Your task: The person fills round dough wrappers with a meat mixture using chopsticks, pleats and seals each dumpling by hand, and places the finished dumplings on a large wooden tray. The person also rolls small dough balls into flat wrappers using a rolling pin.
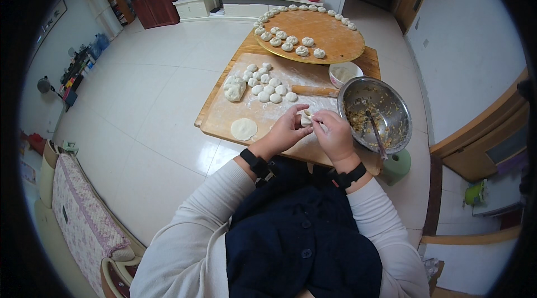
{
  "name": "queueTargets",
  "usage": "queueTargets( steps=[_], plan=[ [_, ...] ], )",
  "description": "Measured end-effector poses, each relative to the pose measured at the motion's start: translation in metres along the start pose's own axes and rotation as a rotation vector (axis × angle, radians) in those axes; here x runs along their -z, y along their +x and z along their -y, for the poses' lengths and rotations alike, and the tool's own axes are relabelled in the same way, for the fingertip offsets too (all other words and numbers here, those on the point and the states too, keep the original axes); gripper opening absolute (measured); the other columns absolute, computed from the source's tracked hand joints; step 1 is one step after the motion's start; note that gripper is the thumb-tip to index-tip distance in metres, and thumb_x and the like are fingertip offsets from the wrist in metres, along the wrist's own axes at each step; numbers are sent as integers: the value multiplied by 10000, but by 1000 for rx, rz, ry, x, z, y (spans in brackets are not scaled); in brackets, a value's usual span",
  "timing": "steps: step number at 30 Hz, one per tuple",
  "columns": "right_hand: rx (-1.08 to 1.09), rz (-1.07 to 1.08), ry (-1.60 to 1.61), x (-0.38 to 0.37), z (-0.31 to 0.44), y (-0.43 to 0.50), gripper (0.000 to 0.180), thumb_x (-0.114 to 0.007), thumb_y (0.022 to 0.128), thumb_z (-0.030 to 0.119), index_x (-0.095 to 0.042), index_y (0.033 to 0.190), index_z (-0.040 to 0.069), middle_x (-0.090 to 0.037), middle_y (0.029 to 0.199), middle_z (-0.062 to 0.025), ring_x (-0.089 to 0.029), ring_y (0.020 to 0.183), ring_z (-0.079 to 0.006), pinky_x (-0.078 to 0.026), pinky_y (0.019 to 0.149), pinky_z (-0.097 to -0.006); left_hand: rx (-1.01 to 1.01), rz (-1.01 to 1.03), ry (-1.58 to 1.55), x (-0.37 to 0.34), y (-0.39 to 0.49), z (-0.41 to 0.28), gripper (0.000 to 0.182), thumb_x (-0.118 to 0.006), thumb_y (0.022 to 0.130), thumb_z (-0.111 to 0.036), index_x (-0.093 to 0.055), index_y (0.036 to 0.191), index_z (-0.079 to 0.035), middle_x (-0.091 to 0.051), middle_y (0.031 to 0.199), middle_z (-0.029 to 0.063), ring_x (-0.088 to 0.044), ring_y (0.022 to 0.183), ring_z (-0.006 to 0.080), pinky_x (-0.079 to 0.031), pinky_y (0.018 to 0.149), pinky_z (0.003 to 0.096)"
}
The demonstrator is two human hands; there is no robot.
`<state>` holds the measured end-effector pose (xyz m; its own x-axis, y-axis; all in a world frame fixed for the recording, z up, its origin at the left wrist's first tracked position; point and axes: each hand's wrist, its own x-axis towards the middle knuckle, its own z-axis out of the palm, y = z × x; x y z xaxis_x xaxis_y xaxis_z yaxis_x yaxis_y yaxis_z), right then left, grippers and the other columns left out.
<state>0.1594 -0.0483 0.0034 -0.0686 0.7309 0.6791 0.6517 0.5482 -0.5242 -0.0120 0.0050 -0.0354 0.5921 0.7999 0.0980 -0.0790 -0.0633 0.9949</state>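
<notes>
Between my two hands is a partly pleated dough bun (306, 119), with an opening at its top. My left hand (288, 127) cups it from the left, while the fingertips of my right hand (334, 132) pinch its edge. A rolled dough wrapper (243, 129) lies flat on the floured board (218, 117), left of my hands. Beyond them sit several small dough pieces (275, 98) and a larger lump of dough (234, 88). Close to my right hand stands a steel bowl (403, 109) of chopped filling (359, 119) with a spoon (376, 133) in it.
A rolling pin (314, 91) lies on the board beside a small bowl of flour (345, 73). Several pleated buns (302, 51) rest on a round tray (331, 36) at the table's far end. The steel bowl overhangs the right edge, above a green stool (397, 166).
</notes>
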Motion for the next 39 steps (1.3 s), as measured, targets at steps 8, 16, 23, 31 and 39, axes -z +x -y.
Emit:
queueTargets(
  steps=[8, 16, 23, 31, 39],
  plan=[
    [-190, 4, 51, -2, -1, -4, 120, -710, 820, 9, -704, 938, -12, -700, 948, -167, -688, 851, -316, -553, 762, -358, -51, -54, -29, 0, 4, 13, 451, -654, 953, 1, -456, 1357, 31, -654, 1150, 73, -644, 1071, 139, -535, 923, 280],
    [42, 6, -70, 8, 0, 1, 76, -690, 824, 34, -704, 895, 9, -693, 941, -138, -665, 879, -332, -537, 775, -408, 35, -2, -69, -3, -3, -1, 469, -629, 981, -48, -497, 1424, 27, -674, 1148, 59, -645, 997, 110, -543, 892, 290],
    [-13, 33, 49, 7, 0, -2, 81, -696, 801, 29, -697, 880, 14, -708, 935, -133, -668, 900, -331, -544, 809, -397, -33, 98, -17, 1, -3, -4, 483, -654, 972, -67, -518, 1433, -20, -666, 1080, 4, -601, 909, 70, -523, 812, 254],
    [-327, 52, 245, 6, 3, -6, 131, -729, 810, 18, -706, 938, 3, -707, 907, -140, -699, 876, -274, -553, 778, -330, 44, 88, 100, 6, -5, -1, 484, -689, 955, -71, -464, 1377, 4, -654, 1054, 45, -625, 974, 94, -526, 848, 268],
    [-160, 124, 69, 10, 0, -6, 156, -698, 855, 75, -713, 994, 5, -689, 901, -167, -673, 819, -340, -538, 730, -390, 57, 108, -31, 7, -1, -1, 391, -704, 949, -102, -530, 1279, 16, -673, 1103, 63, -659, 1019, 123, -538, 889, 263]
  ],
)
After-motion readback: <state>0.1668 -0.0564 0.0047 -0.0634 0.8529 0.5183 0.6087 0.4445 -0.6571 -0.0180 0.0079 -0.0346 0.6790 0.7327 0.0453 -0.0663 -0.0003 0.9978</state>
